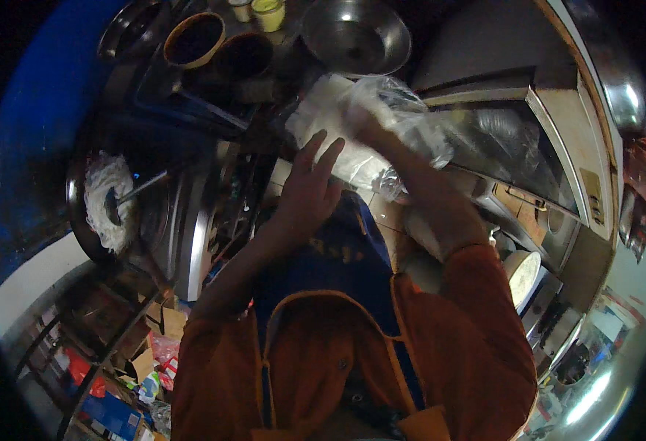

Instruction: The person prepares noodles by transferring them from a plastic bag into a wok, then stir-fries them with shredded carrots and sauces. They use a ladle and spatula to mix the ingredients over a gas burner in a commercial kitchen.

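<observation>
A white, pale mass in a clear plastic bag [411, 118] lies before me, its crumpled plastic spread to the right. What is in the bag cannot be made out. At its near left edge is my left hand [313, 190], fingers apart and two fingertips over the white surface; whether they press on it is unclear. My right hand [360, 120] reaches across the middle of the white mass. It is blurred, so its fingers and any hold on the plastic do not show clearly.
Beyond the bag stands a wide steel bowl [356, 38]. Farther left are a round tub with dark contents [195, 41] and a yellow cup [268, 14]. A dark wok [152, 220] with a white plastic bag [105, 204] sits at left. Cardboard boxes [165, 320] lie below.
</observation>
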`<move>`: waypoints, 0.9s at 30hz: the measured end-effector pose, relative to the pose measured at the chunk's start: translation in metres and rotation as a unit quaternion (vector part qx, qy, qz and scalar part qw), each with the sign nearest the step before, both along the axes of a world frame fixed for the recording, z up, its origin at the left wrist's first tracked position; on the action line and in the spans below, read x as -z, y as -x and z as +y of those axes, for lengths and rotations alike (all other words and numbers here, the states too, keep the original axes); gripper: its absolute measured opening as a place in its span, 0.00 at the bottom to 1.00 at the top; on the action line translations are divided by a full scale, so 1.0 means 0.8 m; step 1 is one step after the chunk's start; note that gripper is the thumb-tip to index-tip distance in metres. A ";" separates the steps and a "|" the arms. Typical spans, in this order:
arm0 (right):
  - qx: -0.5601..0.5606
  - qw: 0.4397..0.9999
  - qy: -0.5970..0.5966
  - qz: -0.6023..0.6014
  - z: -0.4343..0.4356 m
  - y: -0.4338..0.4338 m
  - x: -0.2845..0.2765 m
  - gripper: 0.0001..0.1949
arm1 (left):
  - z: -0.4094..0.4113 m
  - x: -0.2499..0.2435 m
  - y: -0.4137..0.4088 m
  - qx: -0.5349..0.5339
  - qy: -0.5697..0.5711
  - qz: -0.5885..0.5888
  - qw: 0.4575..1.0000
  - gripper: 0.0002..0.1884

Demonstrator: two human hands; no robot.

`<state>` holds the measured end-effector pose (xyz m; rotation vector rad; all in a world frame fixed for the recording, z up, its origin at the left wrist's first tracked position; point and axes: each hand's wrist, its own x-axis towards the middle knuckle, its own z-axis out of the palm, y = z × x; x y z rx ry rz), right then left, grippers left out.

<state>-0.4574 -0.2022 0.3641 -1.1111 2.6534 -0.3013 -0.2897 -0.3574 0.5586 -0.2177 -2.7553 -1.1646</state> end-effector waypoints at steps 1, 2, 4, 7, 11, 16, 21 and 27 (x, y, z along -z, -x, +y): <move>-0.013 1.000 -0.009 0.008 -0.008 -0.013 0.023 0.19 | 0.007 0.021 0.021 0.017 0.023 0.006 1.000 0.31; -0.050 0.997 0.002 -0.060 -0.028 -0.025 -0.009 0.18 | 0.007 0.051 0.032 0.022 0.052 0.005 0.998 0.32; -0.078 0.966 0.027 -0.246 -0.025 -0.034 -0.127 0.17 | 0.010 0.080 0.053 0.041 0.076 -0.017 0.996 0.35; -0.007 0.937 -0.025 -0.350 0.014 -0.024 -0.112 0.17 | 0.026 0.088 0.079 0.069 0.115 -0.068 0.989 0.28; -0.036 0.970 0.105 -0.215 0.076 -0.019 -0.148 0.19 | 0.007 0.128 0.099 0.118 0.265 -0.104 0.951 0.12; 0.007 0.986 0.152 0.072 0.128 0.002 -0.240 0.26 | -0.022 0.137 0.103 0.107 0.380 -0.199 0.897 0.06; 0.122 0.970 0.135 -0.160 0.120 -0.011 -0.101 0.33 | -0.029 0.123 0.115 0.159 0.401 -0.219 0.875 0.09; -0.099 0.987 0.033 -0.125 0.039 -0.086 -0.034 0.10 | 0.009 0.082 0.099 0.100 0.368 -0.023 0.924 0.14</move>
